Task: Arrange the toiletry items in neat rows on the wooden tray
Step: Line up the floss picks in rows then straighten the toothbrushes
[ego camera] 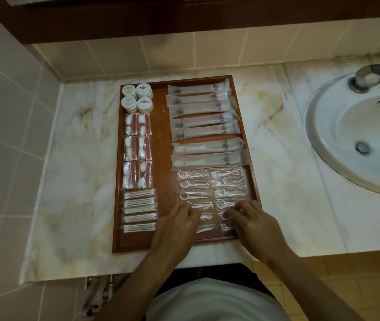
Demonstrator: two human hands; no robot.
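**A:** Floss picks in clear plastic sachets (210, 193), that's what we're down to on the rectangular brown wooden tray (161, 144). They sit in two columns at the tray's near right end, just below the long frosted toothbrush packets (204, 126), and each sachet's long axis runs left to right across the tray.

**B:** Yep, and both our hands are right on the nearest ones. Left hand (177, 224) has its fingers bent down onto the left column, right hand (251, 218) rests its fingertips on the right column. Looks to us like pressing and nudging, but we honestly can't tell if either one is actually pinching a sachet.

**A:** So each hand is nearest its own column, and the untidy bit lies straight under the fingers, the far sachets just ahead of them. We reckon the next move is sliding the near ones into line.

**B:** Rest looks sorted: small round white pots (137, 97) at the far left corner, red-and-white vanity packs (138, 149) below, cotton bud packets (139, 210) nearest. All on the pale marble worktop (80, 147), white basin (360, 135) to the right.
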